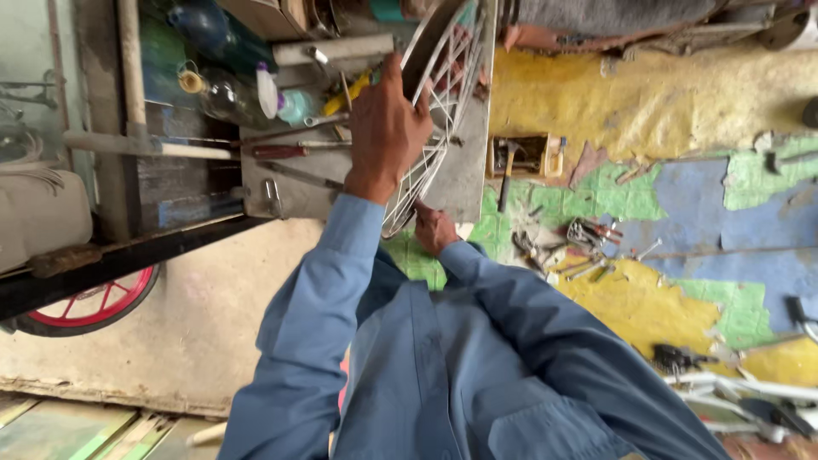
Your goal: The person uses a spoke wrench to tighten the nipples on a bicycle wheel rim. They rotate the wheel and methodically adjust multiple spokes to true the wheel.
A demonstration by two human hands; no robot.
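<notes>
A bicycle wheel (458,81) with white spokes, a white rim and a dark tyre stands on edge in front of me. My left hand (385,128) grips its upper rim with the fingers curled over the tyre. My right hand (434,228) holds the lower edge of the rim, close to my body, and is partly hidden by the wheel and my blue sleeve. Both arms wear blue shirt sleeves.
Behind the wheel is a grey metal bench (294,192) with a red-handled screwdriver (277,152), spanners and bottles (230,95). A hammer (509,162) lies in a small box. Loose wrenches and pliers (588,247) are scattered on the painted floor. A red-rimmed wheel (85,308) is at the left, and a white bicycle frame (741,390) at the lower right.
</notes>
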